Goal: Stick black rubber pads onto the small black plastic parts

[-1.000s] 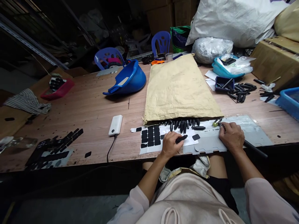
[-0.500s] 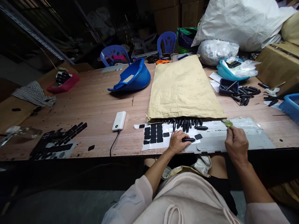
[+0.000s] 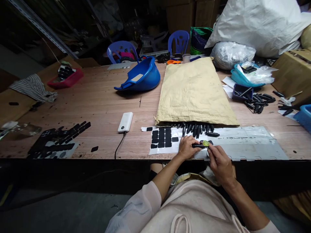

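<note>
- Fingers of the left grip (image 3: 186,149) are closed around one end of a slim black tube (image 3: 198,146), whose free end points rightward, toward the right grip (image 3: 220,161).
- The black tube lies roughly level at the fingertips of the left grip, over the near edge of the surface (image 3: 138,145); whether it touches what is beneath, I cannot tell.
- The right grip pinches a yellow-green round piece (image 3: 206,143) between thumb and fingers, right at the free end of the black tube; contact between the two is too small to make out.
- Just behind the round piece, a black patch (image 3: 210,142) shows in part.
- Left of the left grip, a white sheet (image 3: 173,149) carries rows of black rounded patches (image 3: 161,137).
- Beyond both grips, more black tubes (image 3: 198,130) poke out along the near edge of a tan sack (image 3: 194,90), and a single tube (image 3: 212,134) lies sideways in front of them.
</note>
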Available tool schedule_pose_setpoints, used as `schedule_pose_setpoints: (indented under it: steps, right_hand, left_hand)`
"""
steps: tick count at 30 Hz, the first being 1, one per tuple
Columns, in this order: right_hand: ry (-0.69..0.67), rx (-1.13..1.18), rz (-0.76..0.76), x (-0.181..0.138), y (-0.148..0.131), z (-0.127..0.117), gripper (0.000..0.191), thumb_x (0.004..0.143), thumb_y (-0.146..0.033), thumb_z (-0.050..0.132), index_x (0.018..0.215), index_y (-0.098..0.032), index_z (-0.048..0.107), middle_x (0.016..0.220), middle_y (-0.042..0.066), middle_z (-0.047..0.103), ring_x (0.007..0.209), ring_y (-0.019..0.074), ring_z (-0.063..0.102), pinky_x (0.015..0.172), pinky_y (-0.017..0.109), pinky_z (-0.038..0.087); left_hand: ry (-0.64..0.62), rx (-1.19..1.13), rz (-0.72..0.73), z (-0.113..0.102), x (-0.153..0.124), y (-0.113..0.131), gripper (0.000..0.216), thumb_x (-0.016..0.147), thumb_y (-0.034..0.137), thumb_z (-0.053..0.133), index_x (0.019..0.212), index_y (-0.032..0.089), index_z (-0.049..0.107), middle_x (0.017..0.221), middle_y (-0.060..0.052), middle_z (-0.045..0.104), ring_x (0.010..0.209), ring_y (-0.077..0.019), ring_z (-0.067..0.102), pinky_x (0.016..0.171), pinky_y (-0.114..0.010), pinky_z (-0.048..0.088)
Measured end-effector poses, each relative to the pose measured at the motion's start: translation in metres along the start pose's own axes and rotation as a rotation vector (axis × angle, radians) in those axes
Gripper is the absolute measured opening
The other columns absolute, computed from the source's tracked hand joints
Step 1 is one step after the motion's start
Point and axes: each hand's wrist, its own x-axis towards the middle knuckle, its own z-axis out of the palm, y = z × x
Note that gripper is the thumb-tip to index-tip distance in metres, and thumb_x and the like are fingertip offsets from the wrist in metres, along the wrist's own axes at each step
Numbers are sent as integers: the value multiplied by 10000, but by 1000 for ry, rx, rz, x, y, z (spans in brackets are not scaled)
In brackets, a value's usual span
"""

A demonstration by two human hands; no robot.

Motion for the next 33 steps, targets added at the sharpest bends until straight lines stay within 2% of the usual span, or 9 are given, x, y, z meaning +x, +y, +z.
schedule_pose_setpoints:
  steps: [4,6,10,16,19,22,26,30,33]
  right_hand:
    - [-116,-124,14,-1,-2,4,396,1077,-307,433,1394,-292,668,917,52,678,773,188,674,678,292,517]
    - [-132,-174,18,-1,-1,3,391,1076,-313,429,1374,-296,680,904,47,677,747,184,665,633,287,488]
    - [-34,-157,21,1,2,-4,386,1068,-288,452,1389,-274,665,979,61,708,841,194,691,714,293,514]
    - [-71,-193,31,-2,4,-7,348,1066,-296,472,1330,-266,697,933,39,706,775,183,680,655,291,490]
    - [8,-140,47,4,11,-14,351,1064,-298,477,1337,-263,695,984,57,719,862,200,694,752,308,520]
    - [107,-221,102,16,34,-31,368,1050,-321,489,1345,-256,700,1035,84,724,921,225,681,793,330,510]
    - [192,-466,241,29,89,-49,367,1015,-360,512,1268,-230,743,982,99,691,857,241,604,719,341,418]
    - [182,-621,292,34,131,-45,324,978,-331,536,1155,-201,775,871,94,640,769,216,462,691,344,289]
    - [192,-662,324,35,134,-35,317,958,-297,559,1178,-196,765,914,101,631,796,208,437,700,345,241]
  left_hand:
    - [6,0,5,-1,-2,1,194,793,346,892,972,307,829,992,-1,742,1032,-229,626,990,-407,455]
    - [12,-3,7,-1,-2,1,181,798,344,887,968,315,830,986,-4,742,1030,-230,628,994,-411,458]
    - [8,-7,11,0,-2,2,190,786,346,904,959,305,834,990,-17,749,1052,-242,641,1002,-426,463]
    - [27,-13,7,0,-2,4,180,773,321,915,933,292,838,972,-16,748,1037,-238,648,994,-419,469]
    - [27,-13,18,1,-2,3,181,770,288,909,935,285,834,988,-15,747,1038,-235,652,1008,-418,470]
    - [33,-5,34,1,-2,2,176,771,267,897,931,273,823,1008,-19,746,1033,-235,654,1005,-413,473]
    - [51,20,66,3,-3,1,167,769,269,891,912,260,806,996,-28,737,1025,-241,650,992,-404,476]
    - [56,50,91,4,-3,-2,182,774,304,894,923,254,803,973,-31,724,1014,-246,637,958,-397,474]
    - [51,53,110,4,-1,-6,185,794,340,886,933,255,798,960,-33,716,1004,-247,634,943,-394,479]
